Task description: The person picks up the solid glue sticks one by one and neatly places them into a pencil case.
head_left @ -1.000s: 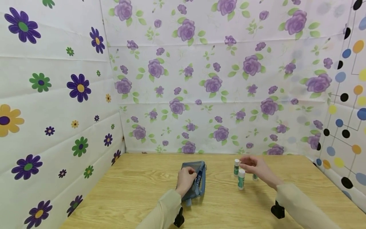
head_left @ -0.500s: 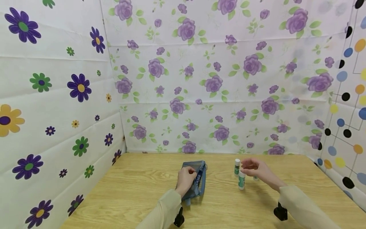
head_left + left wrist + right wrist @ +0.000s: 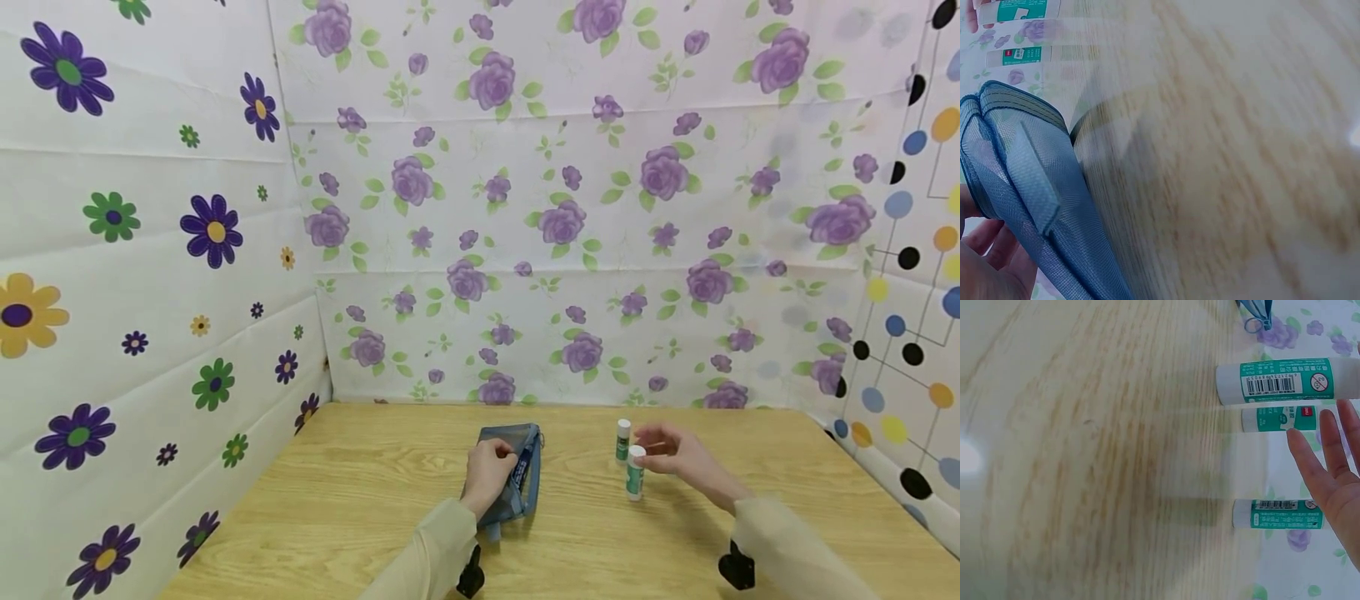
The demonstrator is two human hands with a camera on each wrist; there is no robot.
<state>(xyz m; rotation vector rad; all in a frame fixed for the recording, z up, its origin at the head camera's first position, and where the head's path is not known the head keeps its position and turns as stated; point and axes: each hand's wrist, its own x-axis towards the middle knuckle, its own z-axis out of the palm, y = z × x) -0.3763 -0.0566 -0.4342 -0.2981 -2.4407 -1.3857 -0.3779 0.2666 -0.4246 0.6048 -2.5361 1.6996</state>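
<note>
My left hand holds the edge of a blue mesh zip pouch; in the left wrist view fingers show beside its mesh side. Inside lies a dark blue thing with pale lettering. My right hand is at the white cap of the nearest upright glue stick, thumb and fingers to either side of it. A second glue stick stands behind it. The right wrist view also shows a third glue stick, hidden behind the hand in the head view.
The wooden table runs back to a wall cloth with purple roses. Side cloths with flowers and coloured dots close in the left and right. A black wrist device hangs below the right sleeve.
My right hand has come down and nearer to the front glue stick's cap, and now covers the third glue stick in the head view. My left hand and the pouch have stayed put.
</note>
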